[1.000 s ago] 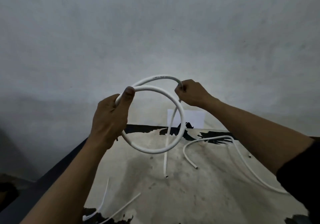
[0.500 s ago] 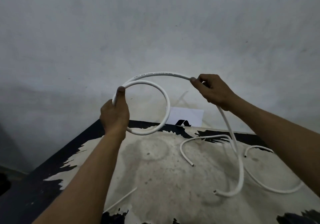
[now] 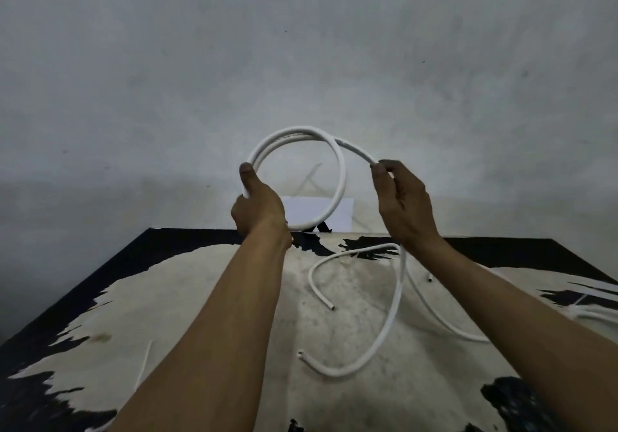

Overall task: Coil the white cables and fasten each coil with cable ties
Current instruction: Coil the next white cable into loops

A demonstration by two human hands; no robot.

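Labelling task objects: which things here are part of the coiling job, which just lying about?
Job: white cable held by left hand and right hand; second cable on table; thin strip, probably a tie.
Lying about: white card at far edge.

Bare workroom: peeling worn table [image 3: 187, 298], stained wall [image 3: 301, 47].

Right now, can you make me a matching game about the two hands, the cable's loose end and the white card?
1 left hand
2 right hand
3 loose end
4 white card

A at the back edge of the table
B lying on the table
C gripping the coil
D pinching the cable beside the coil

Pairs: 1-C, 2-D, 3-B, 4-A
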